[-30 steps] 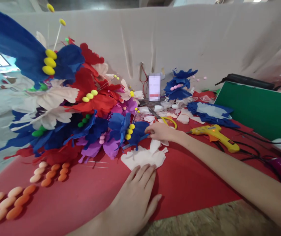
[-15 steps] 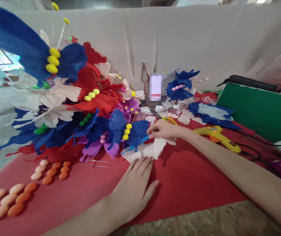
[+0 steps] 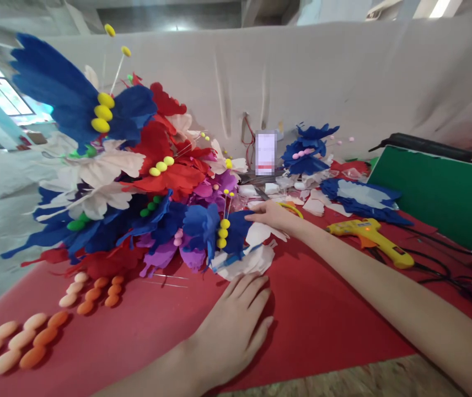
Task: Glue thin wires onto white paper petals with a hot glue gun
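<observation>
My right hand (image 3: 272, 214) reaches to the foot of a big heap of felt butterflies (image 3: 137, 171). Its fingertips are pinched on the right wing of a blue butterfly with yellow beads (image 3: 213, 229), which stands upright against the heap. My left hand (image 3: 231, 331) lies flat and open on the red felt sheet (image 3: 322, 314), fingers apart. Its fingertips stop just short of some white felt cutouts (image 3: 252, 258) lying under the blue butterfly.
A yellow glue gun (image 3: 370, 238) with cables lies to the right, beside a green board (image 3: 438, 187). Yellow-handled scissors (image 3: 291, 208) sit just behind my right hand. Rows of orange and peach beads (image 3: 93, 288) lie at the left. Blue and white cutouts (image 3: 355, 194) lie farther back.
My right hand has moved up and back with the blue butterfly, setting it more upright against the heap. My left hand stayed flat. The view shifted slightly.
</observation>
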The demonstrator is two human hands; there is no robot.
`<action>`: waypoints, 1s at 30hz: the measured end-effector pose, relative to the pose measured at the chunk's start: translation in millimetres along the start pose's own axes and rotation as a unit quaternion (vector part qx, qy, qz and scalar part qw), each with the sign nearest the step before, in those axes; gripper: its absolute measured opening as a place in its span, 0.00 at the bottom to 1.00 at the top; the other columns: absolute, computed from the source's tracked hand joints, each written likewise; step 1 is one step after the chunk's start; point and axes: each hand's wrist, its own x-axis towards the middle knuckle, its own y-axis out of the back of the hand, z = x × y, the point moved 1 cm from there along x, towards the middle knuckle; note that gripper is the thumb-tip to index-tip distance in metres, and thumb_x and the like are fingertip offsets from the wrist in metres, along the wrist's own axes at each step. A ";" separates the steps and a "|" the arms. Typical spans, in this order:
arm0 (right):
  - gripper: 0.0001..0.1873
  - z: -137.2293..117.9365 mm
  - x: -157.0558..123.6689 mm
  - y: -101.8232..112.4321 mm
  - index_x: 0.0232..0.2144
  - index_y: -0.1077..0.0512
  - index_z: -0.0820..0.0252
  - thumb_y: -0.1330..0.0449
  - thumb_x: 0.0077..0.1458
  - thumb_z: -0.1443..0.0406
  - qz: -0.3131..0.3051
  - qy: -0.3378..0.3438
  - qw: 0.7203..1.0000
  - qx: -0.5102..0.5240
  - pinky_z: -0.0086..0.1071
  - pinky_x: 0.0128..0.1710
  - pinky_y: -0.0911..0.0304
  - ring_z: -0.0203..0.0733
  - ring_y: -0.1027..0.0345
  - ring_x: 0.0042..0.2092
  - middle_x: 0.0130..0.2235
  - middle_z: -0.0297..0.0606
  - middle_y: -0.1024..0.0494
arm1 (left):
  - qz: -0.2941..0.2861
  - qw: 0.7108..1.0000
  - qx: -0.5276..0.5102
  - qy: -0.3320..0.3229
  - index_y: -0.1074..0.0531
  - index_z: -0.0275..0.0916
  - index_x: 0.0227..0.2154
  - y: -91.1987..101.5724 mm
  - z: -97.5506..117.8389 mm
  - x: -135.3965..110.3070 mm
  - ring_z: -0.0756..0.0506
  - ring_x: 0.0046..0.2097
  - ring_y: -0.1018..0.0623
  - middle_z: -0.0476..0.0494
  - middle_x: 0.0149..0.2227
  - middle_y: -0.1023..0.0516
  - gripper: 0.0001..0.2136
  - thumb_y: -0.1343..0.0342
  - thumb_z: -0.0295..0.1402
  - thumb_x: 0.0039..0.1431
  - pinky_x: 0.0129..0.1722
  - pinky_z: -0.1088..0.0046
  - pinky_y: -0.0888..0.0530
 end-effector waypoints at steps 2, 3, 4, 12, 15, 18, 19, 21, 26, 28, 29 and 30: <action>0.13 -5.1 7.8 4.6 0.33 0.28 0.64 0.46 0.52 0.59 0.012 0.006 1.000 0.018 0.26 0.27 0.41 0.31 0.36 0.26 0.29 0.35 0.26 | -0.001 1.000 -0.008 -0.002 0.37 0.33 0.51 0.3 0.0 -0.3 0.40 0.58 0.38 0.38 0.56 0.35 0.17 0.58 0.32 0.62 0.57 0.55 0.38; 0.14 -8.0 13.4 8.3 0.34 0.28 0.64 0.47 0.53 0.60 0.017 0.010 1.000 0.023 0.26 0.27 0.40 0.31 0.35 0.27 0.30 0.35 0.25 | -0.004 1.000 -0.012 -0.002 0.37 0.32 0.51 0.4 0.2 -0.4 0.40 0.58 0.38 0.38 0.56 0.35 0.17 0.58 0.32 0.62 0.57 0.55 0.38; 0.13 -11.0 20.2 12.6 0.35 0.29 0.64 0.47 0.53 0.60 0.021 0.014 0.999 0.024 0.26 0.27 0.40 0.31 0.35 0.27 0.31 0.35 0.25 | -0.007 1.000 -0.014 -0.002 0.37 0.32 0.51 0.4 0.3 -0.3 0.40 0.58 0.38 0.38 0.56 0.35 0.17 0.58 0.32 0.62 0.57 0.55 0.39; 0.10 -26.8 81.2 27.3 0.32 0.31 0.67 0.43 0.54 0.63 -0.005 0.030 0.998 -0.048 0.30 0.32 0.35 0.32 0.34 0.31 0.31 0.33 0.28 | -0.021 1.000 -0.018 0.001 0.38 0.33 0.53 -1.4 0.5 -0.2 0.40 0.59 0.40 0.39 0.57 0.37 0.18 0.60 0.34 0.63 0.58 0.54 0.41; 0.11 -23.1 90.6 21.3 0.36 0.31 0.66 0.45 0.55 0.62 -0.017 0.030 0.997 -0.070 0.33 0.36 0.34 0.35 0.33 0.36 0.36 0.36 0.28 | -0.018 1.000 -0.016 -0.002 0.38 0.33 0.53 -1.3 -0.1 -0.4 0.40 0.59 0.40 0.39 0.57 0.36 0.18 0.60 0.34 0.63 0.58 0.55 0.41; 0.12 -16.7 90.7 19.7 0.38 0.32 0.66 0.45 0.55 0.62 -0.013 0.032 0.996 -0.082 0.36 0.39 0.35 0.37 0.33 0.39 0.40 0.37 0.29 | -0.012 1.000 -0.016 -0.005 0.38 0.33 0.53 -1.3 -0.5 -0.6 0.40 0.59 0.39 0.39 0.57 0.36 0.18 0.60 0.34 0.63 0.58 0.55 0.40; 0.13 -14.7 89.0 20.5 0.38 0.32 0.66 0.45 0.55 0.61 -0.012 0.033 0.996 -0.084 0.36 0.39 0.35 0.37 0.33 0.40 0.40 0.37 0.29 | -0.011 1.000 -0.016 -0.004 0.38 0.33 0.52 -1.3 -0.4 -0.6 0.40 0.59 0.39 0.39 0.57 0.36 0.18 0.60 0.34 0.63 0.58 0.55 0.40; 0.13 -11.5 84.0 23.1 0.39 0.32 0.66 0.45 0.55 0.61 -0.011 0.039 0.996 -0.085 0.36 0.39 0.35 0.37 0.33 0.40 0.40 0.37 0.29 | -0.015 1.000 -0.017 -0.001 0.38 0.33 0.52 -0.9 0.1 -0.4 0.40 0.59 0.39 0.38 0.57 0.36 0.18 0.59 0.34 0.63 0.58 0.55 0.40; 0.13 -9.3 71.5 30.0 0.37 0.31 0.66 0.46 0.55 0.61 -0.032 0.053 0.994 -0.094 0.34 0.37 0.35 0.36 0.33 0.37 0.38 0.36 0.28 | -0.025 0.999 -0.019 0.006 0.38 0.32 0.52 1.0 0.7 0.1 0.40 0.58 0.39 0.39 0.57 0.36 0.18 0.59 0.34 0.63 0.58 0.54 0.40; 0.13 -9.3 67.9 30.3 0.39 0.32 0.66 0.46 0.55 0.61 -0.051 0.055 0.992 -0.105 0.34 0.36 0.35 0.36 0.33 0.38 0.39 0.37 0.28 | -0.027 0.999 -0.021 0.007 0.38 0.33 0.52 1.5 0.4 0.3 0.40 0.59 0.39 0.39 0.57 0.36 0.18 0.59 0.34 0.63 0.58 0.54 0.40; 0.14 -9.1 66.3 29.8 0.39 0.32 0.66 0.45 0.55 0.61 -0.061 0.054 0.990 -0.112 0.34 0.36 0.34 0.36 0.33 0.38 0.39 0.37 0.29 | -0.028 0.999 -0.021 0.007 0.38 0.33 0.53 1.6 0.3 0.4 0.40 0.59 0.39 0.39 0.57 0.36 0.18 0.59 0.34 0.63 0.58 0.54 0.40; 0.14 -8.7 64.9 28.8 0.40 0.32 0.66 0.45 0.55 0.61 -0.072 0.052 0.989 -0.120 0.34 0.36 0.34 0.37 0.33 0.38 0.40 0.37 0.29 | -0.029 0.999 -0.022 0.006 0.38 0.32 0.53 1.6 0.2 0.5 0.40 0.59 0.39 0.39 0.57 0.36 0.18 0.59 0.34 0.63 0.58 0.54 0.40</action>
